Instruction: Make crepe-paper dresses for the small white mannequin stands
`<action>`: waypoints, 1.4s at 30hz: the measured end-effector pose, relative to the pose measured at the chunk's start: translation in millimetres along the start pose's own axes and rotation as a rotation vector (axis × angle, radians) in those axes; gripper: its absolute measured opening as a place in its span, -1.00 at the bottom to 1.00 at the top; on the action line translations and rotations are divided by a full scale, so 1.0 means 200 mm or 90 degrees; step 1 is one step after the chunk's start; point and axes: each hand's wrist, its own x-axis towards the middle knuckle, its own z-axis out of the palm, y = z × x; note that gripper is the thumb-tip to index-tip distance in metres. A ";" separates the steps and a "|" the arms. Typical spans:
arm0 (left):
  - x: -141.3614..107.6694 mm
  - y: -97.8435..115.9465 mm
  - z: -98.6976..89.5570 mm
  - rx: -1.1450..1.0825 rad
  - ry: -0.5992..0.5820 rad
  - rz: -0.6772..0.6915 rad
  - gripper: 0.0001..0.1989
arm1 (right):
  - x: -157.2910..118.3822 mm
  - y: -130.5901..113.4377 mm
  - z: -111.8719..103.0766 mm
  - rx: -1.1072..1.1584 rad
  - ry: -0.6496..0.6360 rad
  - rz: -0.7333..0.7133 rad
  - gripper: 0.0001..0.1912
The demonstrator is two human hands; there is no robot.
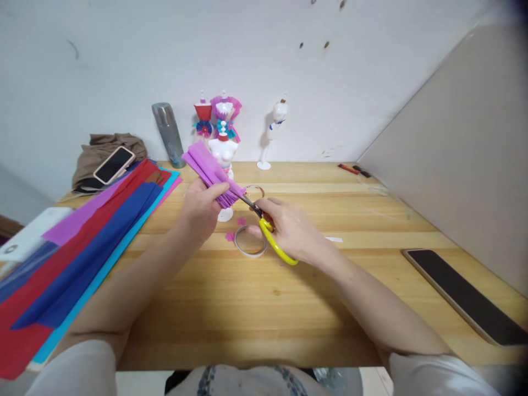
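My left hand (201,212) is closed on a folded stack of purple crepe paper (209,168), thumb on top, held above the table. In my right hand (291,225) is a pair of scissors (272,239) with yellow handles. The blades reach the lower right end of the purple paper; how far apart they are is hard to see. Below the hands lie a roll of tape (249,254) and small purple paper scraps (230,236). A white mini mannequin (223,151) stands just behind the paper, partly hidden by it.
Coloured paper sheets (94,242) cover the left side, with a phone (114,165) and brown cloth (93,157) behind. A grey flask (170,137), dressed mini mannequins (203,115) and another mannequin (279,113) stand by the wall. A large phone (466,294) lies right; markers (348,169) lie far right.
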 end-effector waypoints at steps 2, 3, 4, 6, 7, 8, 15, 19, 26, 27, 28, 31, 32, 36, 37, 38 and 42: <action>0.00 0.00 0.00 -0.002 0.005 -0.002 -0.75 | 0.00 0.00 0.00 -0.007 0.004 0.002 -0.62; 0.00 0.00 0.00 -0.005 0.005 -0.002 -0.75 | 0.00 0.00 0.00 -0.011 0.009 0.001 -0.63; 0.00 0.00 -0.01 -0.008 0.002 -0.004 -0.76 | 0.00 0.00 0.00 -0.014 0.013 -0.001 -0.63; 0.00 0.00 -0.01 -0.015 -0.005 -0.012 -0.81 | 0.00 0.00 0.01 -0.017 0.017 -0.005 -0.65; 0.00 0.00 -0.01 -0.018 -0.008 -0.016 -0.84 | 0.00 -0.01 0.01 -0.016 0.016 -0.005 -0.65; 0.00 0.00 -0.01 -0.021 -0.008 -0.019 -0.85 | 0.00 -0.01 0.01 -0.013 0.016 -0.004 -0.65; 0.00 0.00 0.00 -0.027 -0.004 -0.013 -0.79 | 0.00 -0.01 0.00 0.011 0.014 0.004 -0.64; 0.00 0.00 0.00 -0.018 -0.007 -0.007 -0.76 | 0.00 0.00 0.00 0.008 0.014 0.004 -0.65; 0.00 0.00 0.00 -0.028 -0.010 -0.013 -0.77 | 0.00 -0.01 0.00 0.014 0.007 0.020 -0.67; 0.00 0.00 0.00 -0.030 -0.010 -0.014 -0.78 | 0.00 -0.01 0.00 0.015 0.007 0.023 -0.66; 0.00 0.00 0.00 -0.032 -0.009 -0.015 -0.80 | 0.00 -0.01 0.00 0.017 0.006 0.025 -0.65; 0.00 0.00 0.01 -0.037 -0.001 -0.015 -0.82 | 0.00 -0.01 0.00 0.028 0.005 0.029 -0.63; 0.00 0.00 0.01 -0.040 0.003 -0.016 -0.83 | 0.00 -0.01 0.00 0.031 0.005 0.029 -0.61; 0.00 0.00 0.01 -0.044 0.002 -0.014 -0.84 | 0.01 0.00 0.01 0.050 0.000 0.020 -0.58; 0.00 0.00 0.01 -0.042 -0.003 -0.010 -0.85 | 0.01 0.01 0.01 0.054 -0.002 0.018 -0.58; 0.00 0.00 0.01 -0.037 -0.007 -0.007 -0.85 | 0.01 0.01 0.01 0.058 -0.004 0.016 -0.58; 0.00 0.01 0.01 -0.030 -0.008 -0.007 -0.87 | 0.01 0.01 0.02 0.069 0.000 0.020 -0.58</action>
